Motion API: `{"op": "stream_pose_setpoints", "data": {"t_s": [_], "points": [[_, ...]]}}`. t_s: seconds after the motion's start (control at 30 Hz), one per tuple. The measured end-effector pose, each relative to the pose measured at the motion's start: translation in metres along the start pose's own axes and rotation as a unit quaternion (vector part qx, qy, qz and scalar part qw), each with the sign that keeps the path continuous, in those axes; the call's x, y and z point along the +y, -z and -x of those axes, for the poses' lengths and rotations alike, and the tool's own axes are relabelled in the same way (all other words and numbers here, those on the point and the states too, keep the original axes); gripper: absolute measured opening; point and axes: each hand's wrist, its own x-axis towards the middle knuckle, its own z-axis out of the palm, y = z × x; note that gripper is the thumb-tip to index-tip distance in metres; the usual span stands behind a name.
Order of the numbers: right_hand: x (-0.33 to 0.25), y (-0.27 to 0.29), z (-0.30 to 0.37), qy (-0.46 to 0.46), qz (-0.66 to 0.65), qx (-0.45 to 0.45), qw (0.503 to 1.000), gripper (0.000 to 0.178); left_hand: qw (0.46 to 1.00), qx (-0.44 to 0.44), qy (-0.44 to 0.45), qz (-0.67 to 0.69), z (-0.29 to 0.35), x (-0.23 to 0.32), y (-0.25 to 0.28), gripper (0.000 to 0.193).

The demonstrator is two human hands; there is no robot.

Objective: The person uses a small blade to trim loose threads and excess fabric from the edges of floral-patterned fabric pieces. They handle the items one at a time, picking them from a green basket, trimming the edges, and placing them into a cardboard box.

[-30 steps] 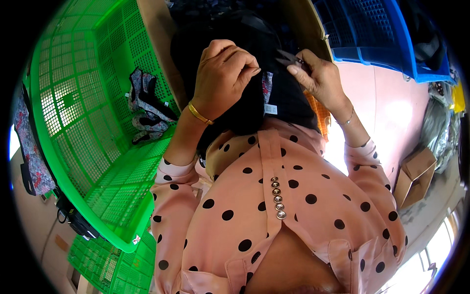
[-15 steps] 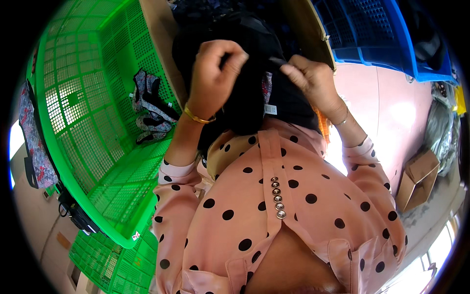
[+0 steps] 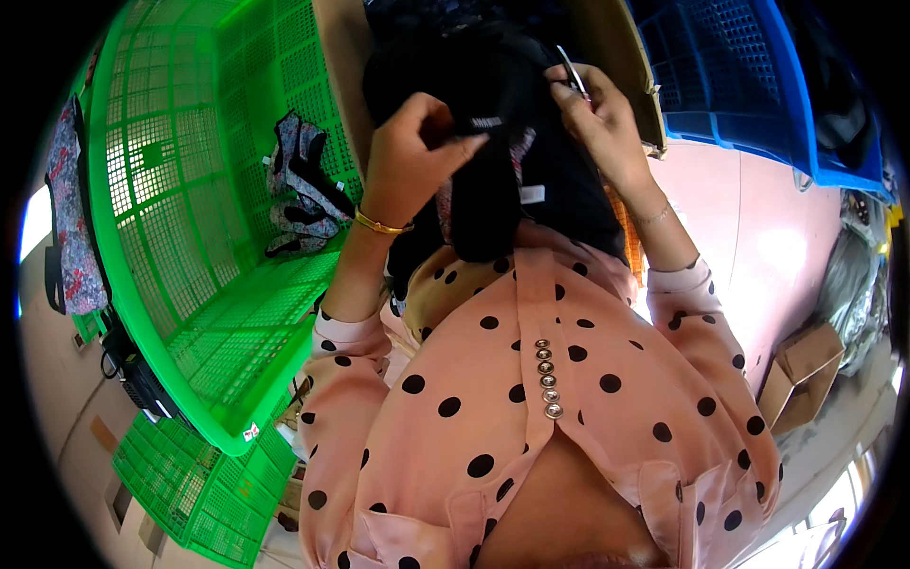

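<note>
Black garments (image 3: 483, 204) with patches of floral cloth are bunched over my lap and up against the carton, and a white tag (image 3: 533, 194) shows on them. At the near left of this cloth, my left hand (image 3: 412, 161) has thumb and fingers curled round a fold of a black garment, beside a small pale printed mark. My right hand (image 3: 607, 128) grips small thread snips (image 3: 572, 74), their metal blades pointing up and away from me. The snips are held apart from the cloth, just right of it. Part of their handle is hidden in my fingers.
A brown carton (image 3: 343, 81) stands ahead, with dark clothing inside. To the left is a green basket (image 3: 190, 256) holding floral-and-black garments (image 3: 303, 185); another floral piece (image 3: 76, 218) hangs over its outer rim. A blue crate (image 3: 739, 133) stands right, an open small box (image 3: 804, 375) below it.
My right hand has moved up and away from the left hand, and the snips' blades now show. My left hand has shifted slightly nearer me, with the printed mark now visible.
</note>
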Motion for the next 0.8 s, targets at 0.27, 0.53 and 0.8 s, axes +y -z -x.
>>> {"op": "stream_pose_setpoints", "data": {"t_s": [0.27, 0.53, 0.8], "points": [[-0.044, -0.011, 0.080, 0.246, 0.324, -0.167, 0.898, 0.078, 0.906, 0.256, 0.112, 0.318, -0.005, -0.014, 0.005, 0.017], [-0.021, -0.004, 0.085, 0.346, 0.346, -0.096, 0.867, 0.063, 0.892, 0.204, 0.195, 0.352, 0.012, 0.023, 0.012, 0.019], [-0.007, 0.022, 0.097, 0.157, 0.148, -0.087, 0.973, 0.028, 0.969, 0.110, -0.198, -0.098, 0.042, 0.051, 0.025, 0.020]]}}
